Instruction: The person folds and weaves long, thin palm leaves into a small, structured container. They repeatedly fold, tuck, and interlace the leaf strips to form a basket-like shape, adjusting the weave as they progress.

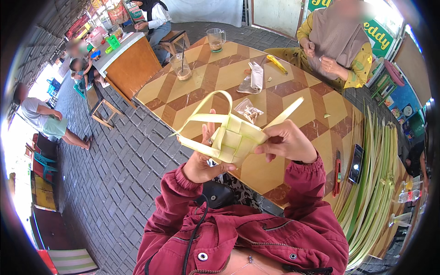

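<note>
A woven palm-leaf pouch [237, 139] in pale yellow-green is held up above the near edge of the table. My left hand [206, 156] grips its left and lower side, the thumb at the bottom corner and the fingers behind the weave. With thumb and fingers, my right hand [283, 141] pinches its right corner, where a loose strip end sticks up to the right. Another strip loops above the weave, and one more reaches out to the left. The fingertips behind the pouch are partly hidden.
On the patterned table [206, 75] are two glass mugs [216, 40], [181, 68], plastic packets [252, 79], a yellow cutter [277, 64], a red cutter [338, 177], a phone [356, 163] and a pile of palm-leaf strips [374, 172]. Across it sits a person [338, 44].
</note>
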### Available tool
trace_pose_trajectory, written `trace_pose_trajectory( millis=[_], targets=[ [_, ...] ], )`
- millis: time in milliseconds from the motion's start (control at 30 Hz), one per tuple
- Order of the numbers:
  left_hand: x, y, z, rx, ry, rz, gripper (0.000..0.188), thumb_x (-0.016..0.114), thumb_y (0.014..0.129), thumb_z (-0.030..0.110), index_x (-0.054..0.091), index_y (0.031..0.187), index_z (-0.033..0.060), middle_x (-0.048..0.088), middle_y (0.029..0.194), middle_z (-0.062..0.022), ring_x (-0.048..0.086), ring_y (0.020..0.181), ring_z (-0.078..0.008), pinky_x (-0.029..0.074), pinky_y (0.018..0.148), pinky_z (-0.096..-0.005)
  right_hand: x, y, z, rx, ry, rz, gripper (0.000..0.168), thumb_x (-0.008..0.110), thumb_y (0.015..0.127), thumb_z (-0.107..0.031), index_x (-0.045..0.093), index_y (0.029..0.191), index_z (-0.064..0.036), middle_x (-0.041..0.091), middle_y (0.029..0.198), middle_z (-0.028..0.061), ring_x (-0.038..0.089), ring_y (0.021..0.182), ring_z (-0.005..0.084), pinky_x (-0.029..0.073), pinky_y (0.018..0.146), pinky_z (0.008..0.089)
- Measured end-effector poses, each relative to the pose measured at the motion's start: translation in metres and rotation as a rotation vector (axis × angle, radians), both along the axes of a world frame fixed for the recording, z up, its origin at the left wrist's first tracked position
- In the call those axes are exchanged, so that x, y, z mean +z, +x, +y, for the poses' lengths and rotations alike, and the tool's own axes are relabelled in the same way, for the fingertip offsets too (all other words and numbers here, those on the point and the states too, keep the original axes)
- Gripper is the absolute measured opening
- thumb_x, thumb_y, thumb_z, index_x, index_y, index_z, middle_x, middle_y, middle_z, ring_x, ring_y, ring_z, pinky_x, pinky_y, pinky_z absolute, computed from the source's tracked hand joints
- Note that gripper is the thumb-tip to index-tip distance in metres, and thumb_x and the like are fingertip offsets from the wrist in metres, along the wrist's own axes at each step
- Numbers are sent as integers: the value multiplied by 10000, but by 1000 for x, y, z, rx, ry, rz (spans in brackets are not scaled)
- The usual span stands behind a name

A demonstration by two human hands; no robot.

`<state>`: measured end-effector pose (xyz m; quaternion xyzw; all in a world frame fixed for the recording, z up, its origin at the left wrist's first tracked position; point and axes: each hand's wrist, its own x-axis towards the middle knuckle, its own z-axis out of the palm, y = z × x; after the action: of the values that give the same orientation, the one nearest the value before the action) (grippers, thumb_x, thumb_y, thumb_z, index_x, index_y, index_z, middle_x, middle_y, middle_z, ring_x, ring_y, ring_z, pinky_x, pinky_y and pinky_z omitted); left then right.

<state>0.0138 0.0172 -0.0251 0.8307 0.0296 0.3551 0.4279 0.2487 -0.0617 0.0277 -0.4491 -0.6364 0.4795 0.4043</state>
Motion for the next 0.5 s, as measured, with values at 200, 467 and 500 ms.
trace_pose_trajectory(
  millis=[200,467,500],
  targets=[
    [5,6,-3,62,3,-64,854,754,685,57,298,1388,222,-82,1469,-222,-190,1330,-390,-24,1048,-530,1,-15,0,73,-68,69,162,698,761,-87,653,862,32,634,671,55,591,509,99,482,472,218],
    [2,-4,-5,16,-159,25,712,774,662,75,454,1297,108,57,1481,-194,-134,1345,-394,-17,1058,-510,-1,-7,3,120,-17,41,137,684,765,-61,660,864,31,646,708,57,599,538,106,493,517,225],
    [3,2,-9,49,-193,-33,668,776,662,91,488,1265,98,102,1477,-189,-123,1346,-399,-27,1053,-519,-3,-9,4,131,-32,31,133,682,768,-59,660,863,32,646,713,57,601,547,106,495,525,228]
  ],
)
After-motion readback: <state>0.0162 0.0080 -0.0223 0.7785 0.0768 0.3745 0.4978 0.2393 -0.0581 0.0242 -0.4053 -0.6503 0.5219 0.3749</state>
